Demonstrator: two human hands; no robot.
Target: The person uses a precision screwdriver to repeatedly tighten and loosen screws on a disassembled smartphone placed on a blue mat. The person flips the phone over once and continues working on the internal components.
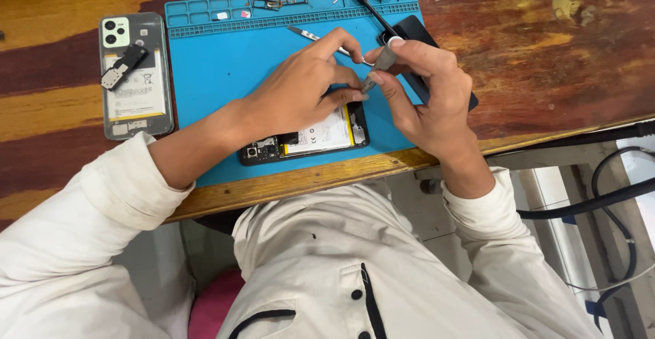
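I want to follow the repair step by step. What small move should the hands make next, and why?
Probably lower the screwdriver tip onto the opened phone: the right hand holds it tilted just above, while the left hand steadies the phone on the blue mat.

Teal-blue repair mat [225, 73], ridged along the top with small square compartments. Beneath it, reddish-brown surface [546, 59], streaked with yellow and worn in patches. Opened phone [307, 139]: black frame, white battery with a yellow edge strip. Second phone [134, 76] at the side: grey translucent back, pale green camera block, white battery label, small black part on top. Silver-grey screwdriver [383, 62]. Silver tweezers [310, 36]. White sleeves [116, 195], black buttons and trim.
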